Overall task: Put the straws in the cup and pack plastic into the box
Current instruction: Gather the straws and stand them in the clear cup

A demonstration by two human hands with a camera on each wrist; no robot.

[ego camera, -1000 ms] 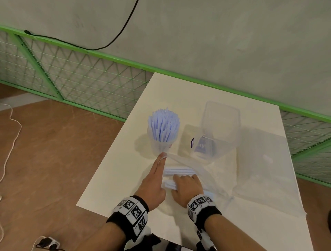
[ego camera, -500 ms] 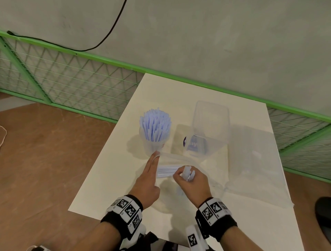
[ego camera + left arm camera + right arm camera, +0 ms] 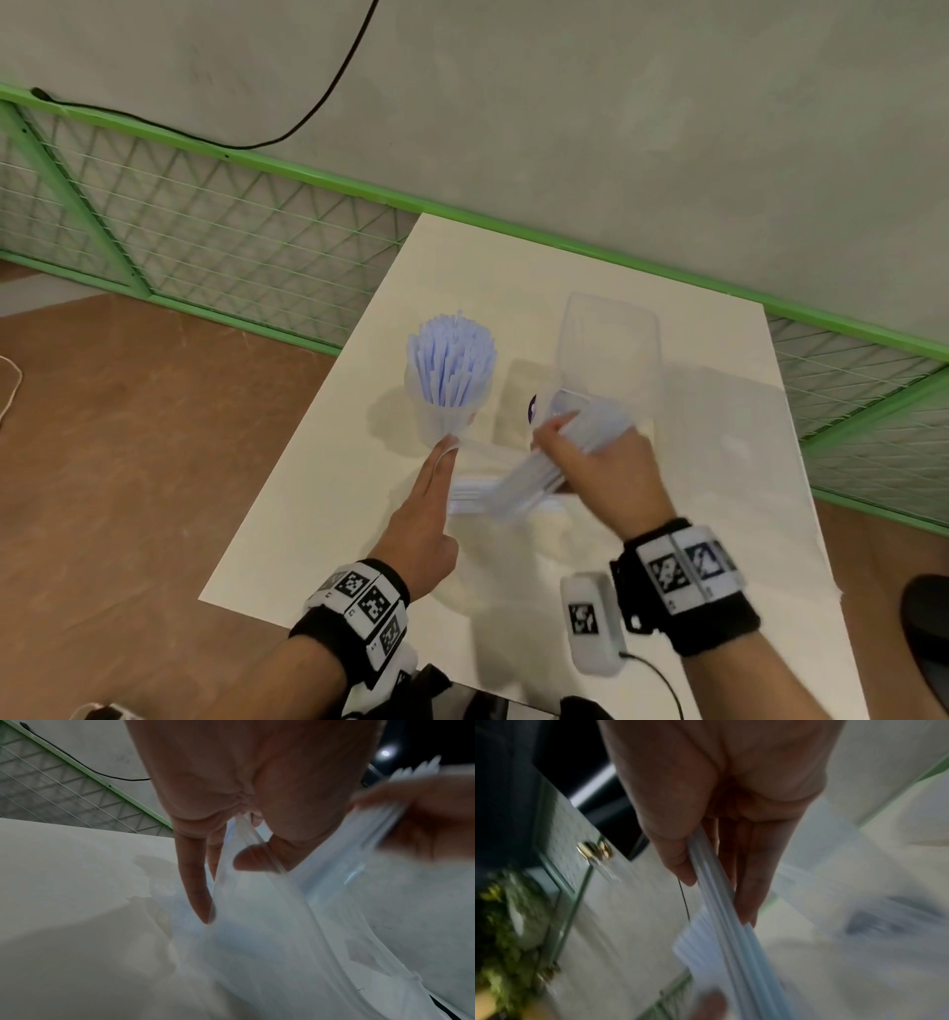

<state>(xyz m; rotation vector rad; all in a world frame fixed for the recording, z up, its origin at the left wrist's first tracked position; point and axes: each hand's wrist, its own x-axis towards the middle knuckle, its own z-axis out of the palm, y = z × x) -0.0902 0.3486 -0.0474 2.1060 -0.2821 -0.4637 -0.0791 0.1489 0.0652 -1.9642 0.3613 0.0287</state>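
Nearest, the left hand pinches the plastic bag's mouth with fingers mostly straight, the right hand is curled round a bundle of straws; beyond, the cup looks crammed, so forcing these in risks tipping it or spilling straws.

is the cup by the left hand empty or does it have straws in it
Full of straws: the cup holds a dense upright bunch of pale blue straws fanning out above its rim.

A white counter stands against a grey wall, behind a green mesh fence, on brown floor; a black cable hangs.
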